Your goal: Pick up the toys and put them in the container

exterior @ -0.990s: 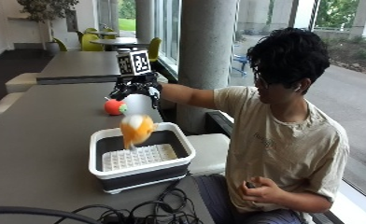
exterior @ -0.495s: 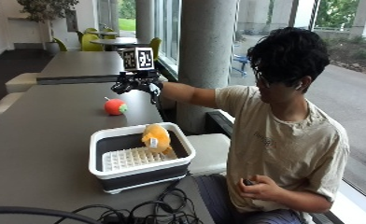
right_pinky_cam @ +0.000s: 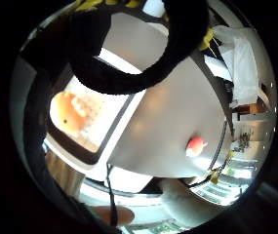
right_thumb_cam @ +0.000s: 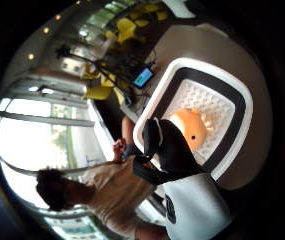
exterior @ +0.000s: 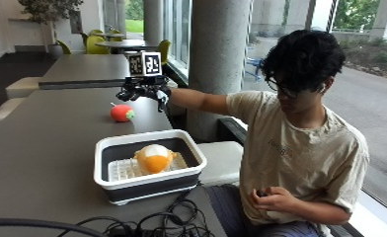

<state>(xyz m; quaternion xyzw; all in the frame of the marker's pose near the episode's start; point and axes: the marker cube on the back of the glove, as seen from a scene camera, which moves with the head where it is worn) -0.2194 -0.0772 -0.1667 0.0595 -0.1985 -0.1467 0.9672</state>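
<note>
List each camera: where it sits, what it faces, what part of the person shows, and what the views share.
Outside view: beside the table, facing the person, the raised right hand, the red toy and the container.
Little finger side palm view: on the palm, looking down at table, container and red toy; black glove loops show.
Thumb side palm view: on the palm, facing the container and the person; a gloved finger shows.
All three share the orange toy in the container.

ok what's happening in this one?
A seated person is clearing toys off a grey table into a white-rimmed container. An orange toy already lies in it. A red toy is on the table beyond the container. The gloved right hand is raised above the table near the red toy, holding nothing.
</note>
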